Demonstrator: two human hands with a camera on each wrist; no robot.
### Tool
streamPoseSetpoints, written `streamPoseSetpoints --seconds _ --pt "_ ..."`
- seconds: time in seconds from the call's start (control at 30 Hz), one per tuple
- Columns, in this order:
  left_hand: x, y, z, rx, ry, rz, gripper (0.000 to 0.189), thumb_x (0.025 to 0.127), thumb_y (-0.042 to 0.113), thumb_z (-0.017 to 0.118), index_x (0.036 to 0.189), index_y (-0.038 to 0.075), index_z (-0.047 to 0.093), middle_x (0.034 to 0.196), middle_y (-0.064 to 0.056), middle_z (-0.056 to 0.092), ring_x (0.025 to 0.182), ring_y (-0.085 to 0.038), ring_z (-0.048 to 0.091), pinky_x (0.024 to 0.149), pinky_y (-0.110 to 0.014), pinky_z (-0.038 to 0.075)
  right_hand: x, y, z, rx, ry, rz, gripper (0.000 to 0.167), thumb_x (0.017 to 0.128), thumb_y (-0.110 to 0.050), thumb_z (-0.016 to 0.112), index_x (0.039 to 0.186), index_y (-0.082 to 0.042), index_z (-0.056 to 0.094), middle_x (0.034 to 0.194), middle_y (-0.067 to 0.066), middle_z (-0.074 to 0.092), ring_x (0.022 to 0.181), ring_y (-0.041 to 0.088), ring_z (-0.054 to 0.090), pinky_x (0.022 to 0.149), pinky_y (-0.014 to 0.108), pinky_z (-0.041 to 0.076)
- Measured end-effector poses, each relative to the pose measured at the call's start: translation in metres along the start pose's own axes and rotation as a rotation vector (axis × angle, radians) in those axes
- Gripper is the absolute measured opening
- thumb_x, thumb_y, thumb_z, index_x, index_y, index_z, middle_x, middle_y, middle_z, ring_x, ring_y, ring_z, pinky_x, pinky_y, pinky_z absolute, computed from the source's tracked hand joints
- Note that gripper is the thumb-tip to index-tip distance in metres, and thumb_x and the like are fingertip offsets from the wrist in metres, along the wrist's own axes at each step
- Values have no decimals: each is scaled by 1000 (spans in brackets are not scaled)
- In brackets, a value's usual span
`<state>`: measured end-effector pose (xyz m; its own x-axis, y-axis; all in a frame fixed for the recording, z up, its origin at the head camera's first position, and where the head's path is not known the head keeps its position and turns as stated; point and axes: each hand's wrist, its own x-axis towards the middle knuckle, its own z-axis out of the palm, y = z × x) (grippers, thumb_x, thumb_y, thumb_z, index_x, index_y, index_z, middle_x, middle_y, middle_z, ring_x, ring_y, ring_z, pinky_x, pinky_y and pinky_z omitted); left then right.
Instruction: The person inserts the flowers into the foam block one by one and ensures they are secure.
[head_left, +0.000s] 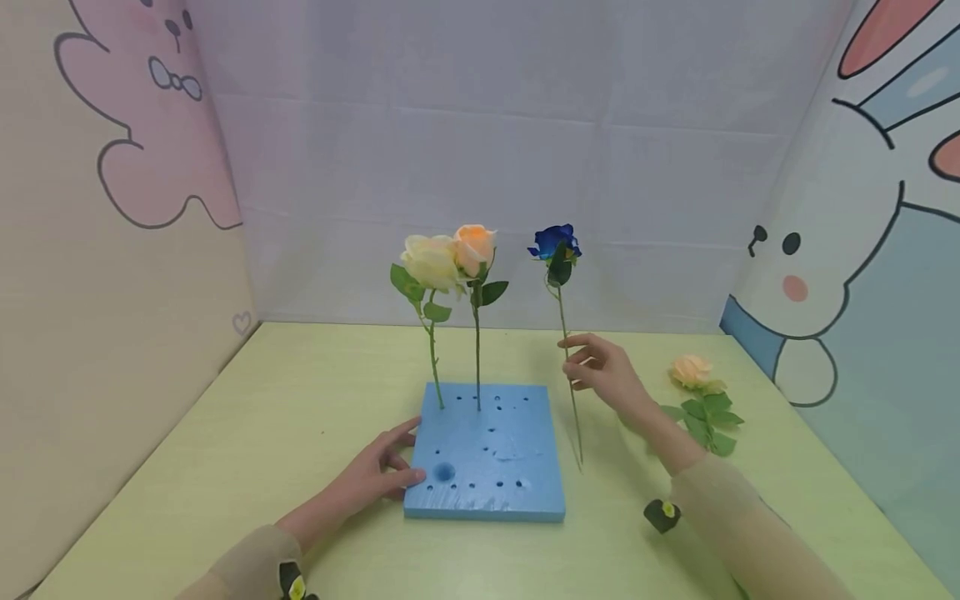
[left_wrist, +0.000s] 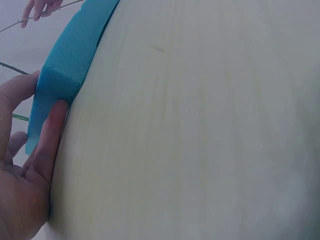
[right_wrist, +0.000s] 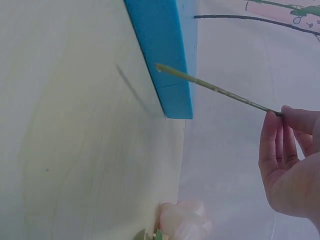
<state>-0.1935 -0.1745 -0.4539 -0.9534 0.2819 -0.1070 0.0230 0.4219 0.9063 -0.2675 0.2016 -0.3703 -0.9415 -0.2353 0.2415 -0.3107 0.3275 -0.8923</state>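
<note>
A blue foam block (head_left: 517, 462) with several holes lies on the table. My left hand (head_left: 384, 465) rests against its left edge, its thumb and fingertips touching the foam; the left wrist view shows a finger (left_wrist: 56, 117) along the block's side. In my right hand (head_left: 606, 371), thumb and fingers pinch the stem of a blue rose (head_left: 557, 243), held upright just right of the block. The right wrist view shows the bare stem end (right_wrist: 172, 71) in front of the block's side, clear of the table. A cream rose (head_left: 432, 262) and a peach rose (head_left: 476, 248) stand in the block.
Another peach rose (head_left: 692, 371) with green leaves lies on the table right of my right forearm. A pale cloth (head_left: 487, 167) hangs behind the table (head_left: 315, 375), and cartoon-printed panels flank both sides.
</note>
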Motion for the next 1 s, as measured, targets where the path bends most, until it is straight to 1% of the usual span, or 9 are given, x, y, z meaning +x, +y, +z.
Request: streamPoseSetpoints --seconds 0.17,0.27,0.4,0.5,0.57,0.63,0.83,0.93,1.0 --pt "0 2 0 6 5 -4 86 84 29 79 155 25 32 148 -16 45 93 -16 62 72 -30 61 5 -7 7 7 45 -53 31 94 -11 66 123 -1 61 93 12 64 77 5 68 72 28 61" --pt "0 2 0 5 6 -3 86 83 29 79 155 25 32 148 -16 45 93 -16 62 72 -31 61 10 -10 13 27 74 -83 28 94 -11 67 120 -1 62 89 7 63 76 5 69 71 27 61" --pt "0 3 0 6 6 2 86 83 28 79 155 24 32 148 -16 45 94 -16 62 72 -30 61 16 -17 21 34 121 -111 26 94 -11 67 118 -1 62 88 14 64 75 10 70 69 27 61" --pt "-1 3 0 7 6 6 86 83 28 79 155 24 32 148 -17 45 94 -16 63 72 -30 61 19 -23 26 2 155 -132 26 94 -10 66 119 -2 62 91 21 65 76 15 71 69 26 61" --pt "-1 3 0 4 4 6 86 84 28 79 155 24 32 148 -17 45 94 -16 62 72 -30 60 20 -26 29 -24 174 -154 26 94 -9 66 119 -3 61 92 24 66 76 17 71 69 28 62" --pt "0 2 0 4 4 7 86 83 29 79 155 24 32 148 -17 45 94 -16 62 72 -30 60 21 -30 32 -44 190 -174 25 94 -8 66 118 -3 61 92 26 67 73 14 70 69 32 62" --pt "0 2 0 6 9 1 86 83 30 80 155 25 33 147 -16 46 93 -16 62 72 -31 61 15 -56 40 -77 226 -246 21 93 -2 65 112 4 60 88 30 68 65 -8 63 67 40 62" --pt "0 2 0 9 10 1 86 83 29 80 155 25 33 147 -16 46 93 -16 62 72 -30 61 15 -63 43 -102 245 -268 19 93 -2 65 110 4 61 86 29 69 64 -11 60 67 44 62" --pt "0 2 -1 10 9 4 86 83 29 80 155 25 33 147 -16 46 93 -16 62 72 -30 61 15 -65 45 -119 255 -282 19 93 -2 65 110 4 61 85 28 70 64 -11 59 67 42 62"
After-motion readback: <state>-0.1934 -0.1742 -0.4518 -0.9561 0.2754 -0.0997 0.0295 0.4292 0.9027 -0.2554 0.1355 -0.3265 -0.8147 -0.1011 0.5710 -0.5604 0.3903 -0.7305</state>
